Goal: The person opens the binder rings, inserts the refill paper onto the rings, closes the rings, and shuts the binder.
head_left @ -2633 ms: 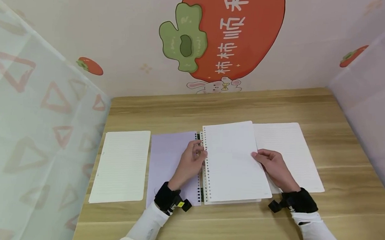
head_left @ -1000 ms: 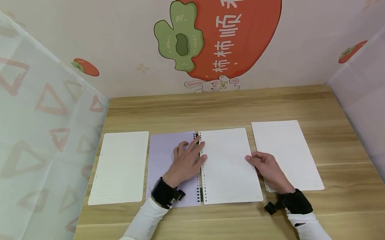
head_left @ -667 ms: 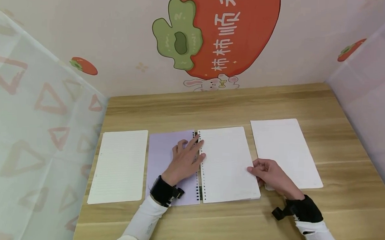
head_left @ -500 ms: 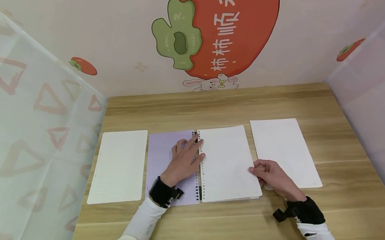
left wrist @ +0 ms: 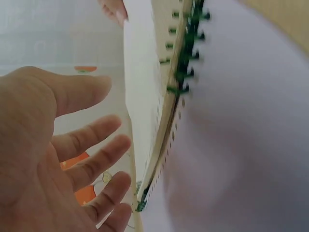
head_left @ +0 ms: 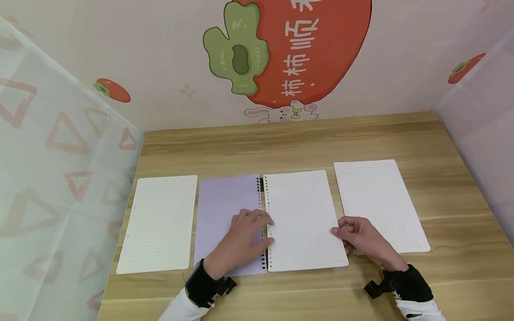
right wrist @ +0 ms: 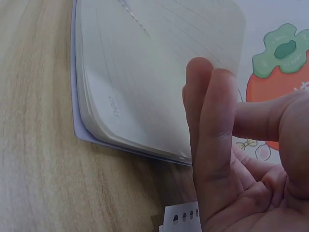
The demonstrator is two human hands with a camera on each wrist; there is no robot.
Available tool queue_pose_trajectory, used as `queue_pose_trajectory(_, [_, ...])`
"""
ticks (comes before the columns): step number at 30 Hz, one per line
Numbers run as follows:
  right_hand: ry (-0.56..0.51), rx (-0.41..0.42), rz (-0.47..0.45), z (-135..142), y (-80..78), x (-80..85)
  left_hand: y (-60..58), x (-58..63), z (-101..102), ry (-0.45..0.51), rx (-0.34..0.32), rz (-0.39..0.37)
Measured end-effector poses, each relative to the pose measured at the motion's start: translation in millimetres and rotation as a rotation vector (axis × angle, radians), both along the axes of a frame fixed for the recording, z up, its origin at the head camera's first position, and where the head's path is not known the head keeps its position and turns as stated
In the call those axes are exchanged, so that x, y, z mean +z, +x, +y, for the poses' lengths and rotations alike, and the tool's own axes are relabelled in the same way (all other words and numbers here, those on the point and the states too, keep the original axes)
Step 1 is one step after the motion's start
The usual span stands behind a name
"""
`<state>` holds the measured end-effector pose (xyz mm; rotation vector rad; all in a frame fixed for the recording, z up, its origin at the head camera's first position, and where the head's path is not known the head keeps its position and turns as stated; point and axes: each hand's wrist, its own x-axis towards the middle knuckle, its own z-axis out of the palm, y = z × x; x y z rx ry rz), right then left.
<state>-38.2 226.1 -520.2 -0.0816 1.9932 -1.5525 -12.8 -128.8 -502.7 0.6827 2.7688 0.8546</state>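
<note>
A ring binder lies open, its purple cover (head_left: 225,197) on the left and a stack of punched white paper (head_left: 302,205) on the right. Green rings (left wrist: 186,58) run along its spine in the left wrist view. My left hand (head_left: 241,241) hovers over the lower spine, fingers relaxed and spread, thumb and fingertips close to the punched edge; it grips nothing. At the stack's right edge, my right hand (head_left: 367,239) pinches the top sheet between thumb and fingers. In the right wrist view the stack's rounded corner (right wrist: 113,108) shows above the purple back cover (right wrist: 84,133).
A lined cream sheet (head_left: 159,223) with few holes lies left of the binder. More lined white paper (head_left: 382,204) lies to the right, partly under my right hand. Wooden table (head_left: 302,301) shows in front; a printed backdrop (head_left: 167,46) stands behind.
The tilted sheet held over the right-hand stack has come down flat onto it. My left hand has slid down the spine towards me, and my right hand has moved lower along the edge.
</note>
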Motion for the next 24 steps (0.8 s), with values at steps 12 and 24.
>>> queue_pose_trajectory(12, [0.103,0.001,0.068,-0.3,0.6,-0.9,31.4,-1.5,4.5,-0.070,-0.138,0.003])
queue_pose_trajectory(24, [0.094,-0.008,0.109,15.7,-5.6,3.0,35.4,-8.8,5.7,-0.082,-0.150,0.033])
